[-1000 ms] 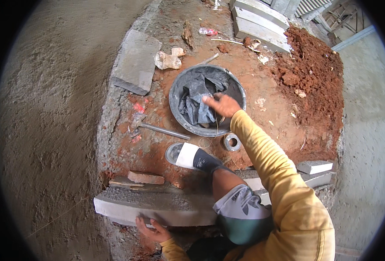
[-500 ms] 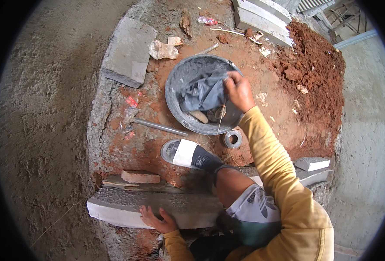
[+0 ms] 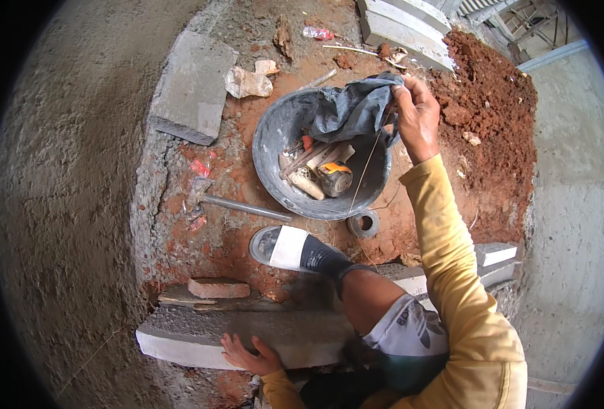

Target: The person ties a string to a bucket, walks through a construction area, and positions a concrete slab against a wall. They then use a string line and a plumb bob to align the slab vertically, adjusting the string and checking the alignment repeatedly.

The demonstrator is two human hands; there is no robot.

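Note:
My right hand (image 3: pixel 419 117) grips a crumpled grey-blue cloth (image 3: pixel 353 112) between thumb and fingers, at the far right rim of a round black bucket (image 3: pixel 266 178). The cloth drapes over the bucket's far side. A thin string (image 3: pixel 365 172) hangs from near this hand across the bucket. Inside lie a yellow-and-black tape measure (image 3: pixel 336 181), a pale rounded piece (image 3: pixel 305 184) and other small items, partly overlapping. My left hand (image 3: pixel 251 354) rests with fingers spread on a long concrete block (image 3: pixel 179 335), holding nothing.
A hammer (image 3: pixel 244 206) and a dark ring-shaped roll (image 3: pixel 354 225) lie just nearer than the bucket. My sandalled foot (image 3: pixel 288 247) is beside them. A brick piece (image 3: pixel 219 288), a concrete slab (image 3: pixel 189 88), stacked blocks (image 3: pixel 404 34) and heaped red soil (image 3: pixel 489 102) lie around.
My right hand has lifted the cloth up and to the right, uncovering the things inside the bucket. My left hand stays on the block.

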